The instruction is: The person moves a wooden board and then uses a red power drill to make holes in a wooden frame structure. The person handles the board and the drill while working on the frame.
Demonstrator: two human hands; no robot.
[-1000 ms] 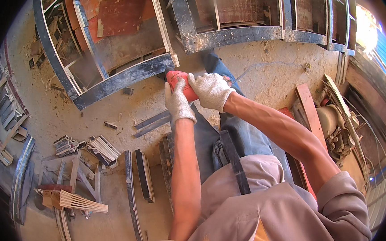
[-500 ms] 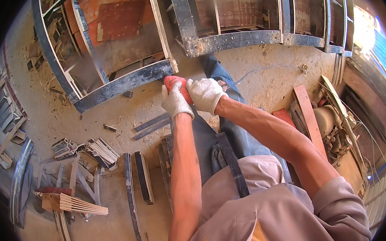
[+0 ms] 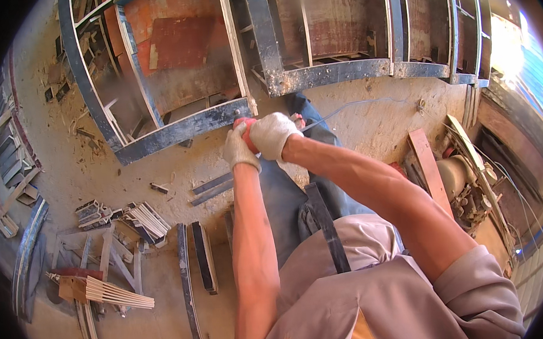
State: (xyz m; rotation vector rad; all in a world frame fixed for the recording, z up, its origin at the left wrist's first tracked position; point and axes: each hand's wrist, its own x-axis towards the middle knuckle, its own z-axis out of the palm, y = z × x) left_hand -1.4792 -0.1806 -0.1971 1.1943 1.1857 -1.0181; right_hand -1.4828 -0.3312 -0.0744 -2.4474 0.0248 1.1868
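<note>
Working two-handed with the red power tool (image 3: 248, 134) at the right end of the dark-railed frame's front rail, near the gap before the second frame (image 3: 334, 74). Your left hand (image 3: 241, 153) is wrapped round the tool body, right hand (image 3: 274, 136) clenched on it just beside, a bit of red showing past that glove. Nose is mostly hidden, so can't tell if it touches the dark-railed frame (image 3: 184, 131) or what it carries

My read on doing this well: let the left steer and the right push, wrists in line with the tool, pressure even. Square up to the rail before loading it; that corner is close to the edge, so a skewed approach could slip or split the wood. Loose glove cuffs stay well back from anything spinning

Watch the cord (image 3: 355, 102), it crosses near your trouser leg (image 3: 308, 109); leave slack and route it away from the nose. Dark strip (image 3: 329, 231) at your waist could snag if you lean in. Mind the loose strips (image 3: 215, 189) on the floor to your left too
</note>
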